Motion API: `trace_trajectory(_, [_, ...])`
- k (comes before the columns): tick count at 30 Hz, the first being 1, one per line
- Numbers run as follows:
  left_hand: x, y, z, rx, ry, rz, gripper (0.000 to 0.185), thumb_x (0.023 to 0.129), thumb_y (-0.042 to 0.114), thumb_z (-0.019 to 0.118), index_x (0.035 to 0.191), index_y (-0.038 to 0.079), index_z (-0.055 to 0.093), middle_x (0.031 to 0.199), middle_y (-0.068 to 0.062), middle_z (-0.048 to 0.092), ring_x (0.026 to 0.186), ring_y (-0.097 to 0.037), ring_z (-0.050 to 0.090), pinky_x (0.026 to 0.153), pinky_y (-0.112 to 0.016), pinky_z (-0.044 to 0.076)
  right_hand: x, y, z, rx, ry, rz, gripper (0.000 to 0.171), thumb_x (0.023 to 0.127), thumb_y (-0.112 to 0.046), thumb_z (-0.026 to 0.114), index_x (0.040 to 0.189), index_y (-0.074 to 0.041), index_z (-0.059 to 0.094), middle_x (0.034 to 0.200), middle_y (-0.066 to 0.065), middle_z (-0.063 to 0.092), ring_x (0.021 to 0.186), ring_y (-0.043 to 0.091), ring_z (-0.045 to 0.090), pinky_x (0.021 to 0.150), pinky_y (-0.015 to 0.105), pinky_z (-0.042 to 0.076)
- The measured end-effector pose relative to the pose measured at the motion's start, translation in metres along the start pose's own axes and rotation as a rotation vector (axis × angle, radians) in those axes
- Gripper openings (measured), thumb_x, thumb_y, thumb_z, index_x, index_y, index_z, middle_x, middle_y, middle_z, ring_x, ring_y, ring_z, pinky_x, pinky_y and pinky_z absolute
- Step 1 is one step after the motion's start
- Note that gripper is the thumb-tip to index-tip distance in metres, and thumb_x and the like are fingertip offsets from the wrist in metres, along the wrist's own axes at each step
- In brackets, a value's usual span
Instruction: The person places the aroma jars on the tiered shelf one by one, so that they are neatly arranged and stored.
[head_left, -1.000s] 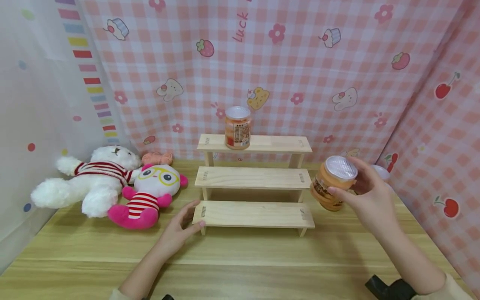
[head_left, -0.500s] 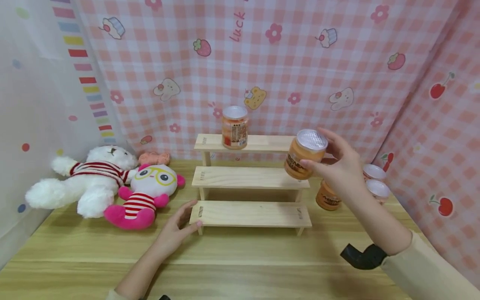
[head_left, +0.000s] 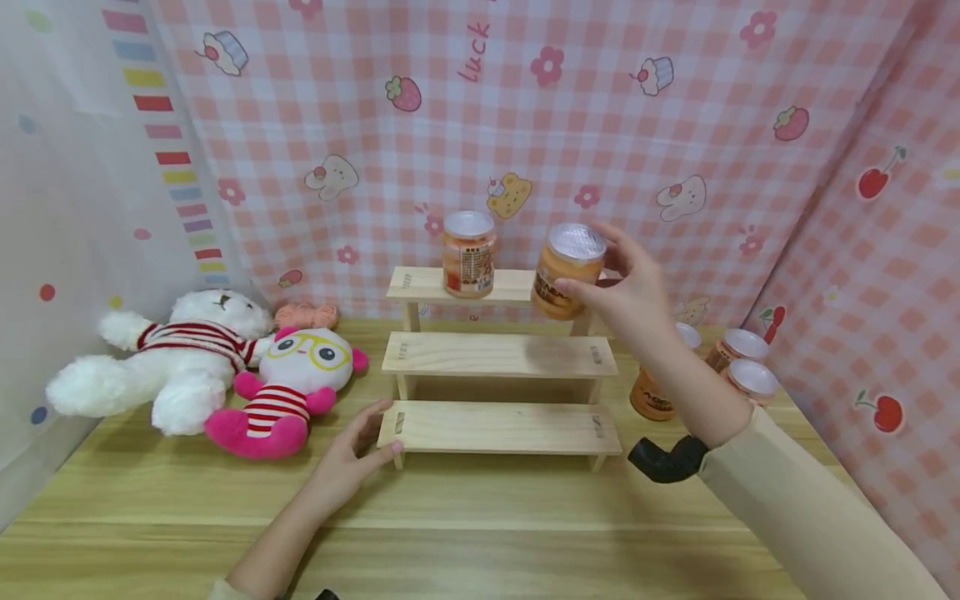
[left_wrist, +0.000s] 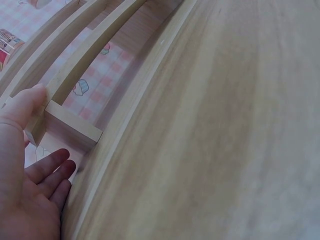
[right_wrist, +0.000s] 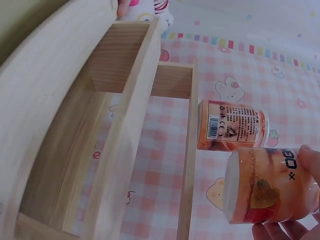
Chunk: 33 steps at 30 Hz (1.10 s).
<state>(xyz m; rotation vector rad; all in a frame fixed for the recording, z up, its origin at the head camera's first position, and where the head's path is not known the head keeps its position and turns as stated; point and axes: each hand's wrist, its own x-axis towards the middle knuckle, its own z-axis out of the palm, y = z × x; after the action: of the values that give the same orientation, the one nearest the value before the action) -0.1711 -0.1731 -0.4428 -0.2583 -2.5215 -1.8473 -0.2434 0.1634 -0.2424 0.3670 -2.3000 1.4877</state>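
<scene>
In the head view my right hand (head_left: 630, 287) holds a jar (head_left: 568, 271) of orange contents with a silvery lid, thumb on its front and fingers behind. The jar hangs slightly tilted at the right half of the top step of a three-step wooden stand (head_left: 498, 354). In the right wrist view its base (right_wrist: 231, 187) is apart from the board. A similar jar (head_left: 469, 254) stands upright on the top step's left part. My left hand (head_left: 341, 467) holds the left end of the lowest step, thumb at its front corner; the other fingers (left_wrist: 50, 172) hang loosely beneath.
Several more jars (head_left: 752, 379) stand on the wooden table (head_left: 480, 525) right of the stand, partly behind my right forearm. A white plush bear (head_left: 202, 346) and a pink-and-white plush toy (head_left: 288, 392) lie at the left. A checked curtain (head_left: 450, 150) closes the back.
My right hand has lifted the jar from beside the stand and carried it up and left to the top step. My left hand has stayed at the lowest step.
</scene>
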Motion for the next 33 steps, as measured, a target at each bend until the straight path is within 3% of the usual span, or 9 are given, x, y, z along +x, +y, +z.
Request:
trace_trajectory(17, [-0.001, -0.001, -0.001, 0.02, 0.007, 0.02, 0.063, 0.088, 0.02, 0.071, 0.143, 0.009, 0.041, 0.129, -0.02, 0.054, 0.12, -0.036, 0.049, 0.101, -0.052, 0.034, 0.038, 0.007, 0.034, 0.028, -0.014, 0.042, 0.077, 0.076, -0.016, 0.083, 0.143, -0.015, 0.044, 0.129, 0.012, 0.054, 0.109, 0.023, 0.053, 0.085, 0.037, 0.05])
trace_trajectory(33, [-0.001, -0.002, 0.0, -0.002, 0.015, 0.014, 0.063, 0.088, 0.019, 0.071, 0.143, 0.01, 0.042, 0.131, -0.02, 0.053, 0.121, -0.036, 0.048, 0.102, -0.051, 0.033, 0.049, 0.014, 0.05, 0.026, -0.023, 0.138, 0.081, 0.077, -0.022, 0.082, 0.146, -0.018, 0.039, 0.136, 0.01, 0.049, 0.117, 0.023, 0.049, 0.092, 0.037, 0.047])
